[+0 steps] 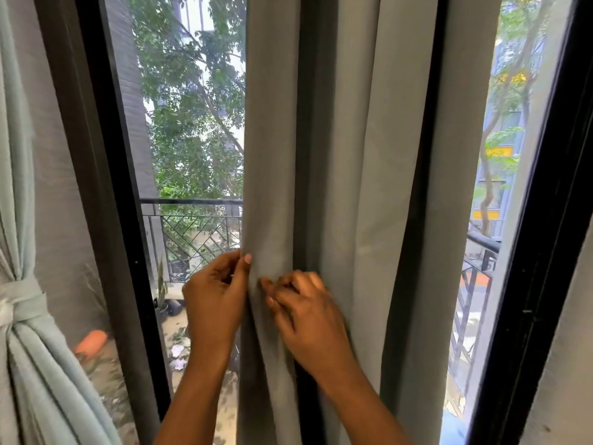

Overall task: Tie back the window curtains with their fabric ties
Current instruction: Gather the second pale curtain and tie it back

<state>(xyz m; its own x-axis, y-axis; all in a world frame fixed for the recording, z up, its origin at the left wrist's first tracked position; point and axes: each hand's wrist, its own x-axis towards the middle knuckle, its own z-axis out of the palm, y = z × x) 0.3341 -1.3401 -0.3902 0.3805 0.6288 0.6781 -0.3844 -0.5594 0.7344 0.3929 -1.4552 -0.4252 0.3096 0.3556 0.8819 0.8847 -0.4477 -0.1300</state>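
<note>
A grey-green curtain (353,155) hangs loose in long folds down the middle of the window. My left hand (215,300) pinches its left edge between thumb and fingers at about waist height. Just to the right, my right hand (308,316) has its fingers curled into a fold of the same curtain. At the far left a second curtain (19,187) is gathered, with a fabric tie (22,300) wrapped and knotted round it. No loose tie shows near my hands.
Black window frames (106,187) stand left and right (545,220) of the glass. Outside are a balcony railing (192,202), trees, potted plants and litter on the balcony floor.
</note>
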